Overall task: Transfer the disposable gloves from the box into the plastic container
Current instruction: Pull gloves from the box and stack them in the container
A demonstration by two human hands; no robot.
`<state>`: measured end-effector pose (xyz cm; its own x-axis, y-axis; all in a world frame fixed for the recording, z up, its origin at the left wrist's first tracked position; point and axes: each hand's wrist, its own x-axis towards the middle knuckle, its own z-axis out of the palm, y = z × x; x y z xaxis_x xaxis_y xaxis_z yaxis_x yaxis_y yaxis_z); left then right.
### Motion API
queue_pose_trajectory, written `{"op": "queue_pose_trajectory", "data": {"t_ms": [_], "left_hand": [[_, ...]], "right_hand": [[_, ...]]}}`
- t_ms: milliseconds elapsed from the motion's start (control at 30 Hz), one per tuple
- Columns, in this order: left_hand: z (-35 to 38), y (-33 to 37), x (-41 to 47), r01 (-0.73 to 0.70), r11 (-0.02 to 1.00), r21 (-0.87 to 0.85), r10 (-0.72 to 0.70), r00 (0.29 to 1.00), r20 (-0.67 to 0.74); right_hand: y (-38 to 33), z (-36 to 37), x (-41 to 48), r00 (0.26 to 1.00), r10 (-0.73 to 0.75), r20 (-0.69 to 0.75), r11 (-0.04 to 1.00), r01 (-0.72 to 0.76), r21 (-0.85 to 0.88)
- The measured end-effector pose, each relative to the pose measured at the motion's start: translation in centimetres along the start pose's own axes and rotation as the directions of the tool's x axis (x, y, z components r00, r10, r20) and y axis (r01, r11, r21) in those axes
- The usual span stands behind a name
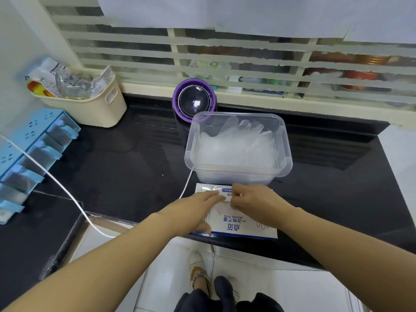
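The only print I can read stands on top of the box [238, 229], upside down from my view. Large blue characters give a brand I cannot make out for sure. Next to them runs 一次性手套, and a small English line, "Disposable Gloves", is just legible. A strip at the box's far edge carries smaller characters, of which I catch only 用. The left hand [198, 206] and the right hand [254, 203], which pinches a glove [221, 208], cover the rest. The packets [74, 82] in the basket [99, 111] bear print too small to read.
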<state>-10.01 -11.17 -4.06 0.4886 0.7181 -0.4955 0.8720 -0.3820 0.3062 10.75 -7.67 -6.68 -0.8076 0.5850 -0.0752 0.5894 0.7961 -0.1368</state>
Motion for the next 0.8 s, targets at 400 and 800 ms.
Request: {"op": "queue_pose_trajectory", "data": {"t_ms": [400,800], "left_hand": [[-2.0,0.2,-0.8,0.098,0.943,-0.319,-0.104,0.995,-0.002],[-10.0,-0.5,-1.3,-0.103,-0.093,-0.990,-0.050,0.994,-0.099]], "right_hand": [[-1.5,-10.5,0.1,0.859,0.286,-0.424,0.896,-0.083,0.436],[1.0,-17.0,-1.0,0.911,0.286,-0.298,0.951,-0.230,0.208]]}}
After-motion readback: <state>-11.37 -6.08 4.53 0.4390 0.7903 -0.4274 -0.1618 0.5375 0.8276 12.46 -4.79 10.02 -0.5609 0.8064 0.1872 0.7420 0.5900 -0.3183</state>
